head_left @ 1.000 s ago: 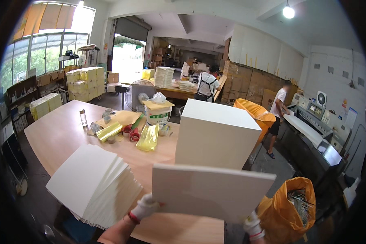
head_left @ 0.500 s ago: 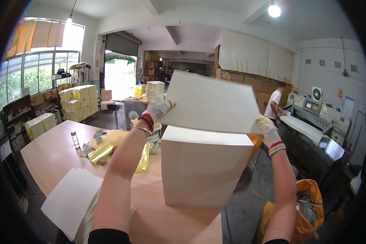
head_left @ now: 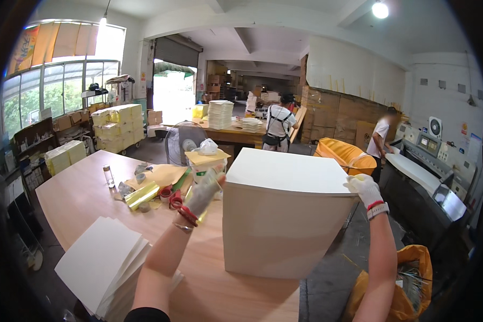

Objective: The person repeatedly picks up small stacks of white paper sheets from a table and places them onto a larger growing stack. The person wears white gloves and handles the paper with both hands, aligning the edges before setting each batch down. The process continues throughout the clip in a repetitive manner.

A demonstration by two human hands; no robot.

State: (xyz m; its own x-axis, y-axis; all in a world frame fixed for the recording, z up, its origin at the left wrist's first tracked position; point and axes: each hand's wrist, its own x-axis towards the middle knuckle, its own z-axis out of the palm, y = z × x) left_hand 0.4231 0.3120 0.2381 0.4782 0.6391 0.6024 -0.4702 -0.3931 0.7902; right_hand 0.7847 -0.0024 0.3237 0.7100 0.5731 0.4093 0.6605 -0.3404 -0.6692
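A tall stack of white paper sheets [head_left: 284, 231] stands on the wooden table in front of me. Its top layer juts out slightly along the near edge. My right hand [head_left: 366, 190], in a white glove, has its fingers closed around the right corner of these top sheets. At the stack's upper left side is my left hand [head_left: 205, 194], also gloved and smeared by motion. Its fingers look stretched out, with nothing in them. A fanned pile of white sheets [head_left: 99, 257] lies at the table's near left, beside my left forearm.
Tape rolls [head_left: 170, 197], yellow film [head_left: 142, 196] and a bottle [head_left: 108, 176] lie or stand on the table [head_left: 70, 198]. A fan [head_left: 185, 142] stands behind it. An orange sack [head_left: 418, 279] is at lower right. Two people work farther off, one at a machine [head_left: 434, 155].
The raised sheets have come down onto the stack. My left hand has let go and sits lower at its side; my right hand stays at the corner. The view has shifted, showing another person.
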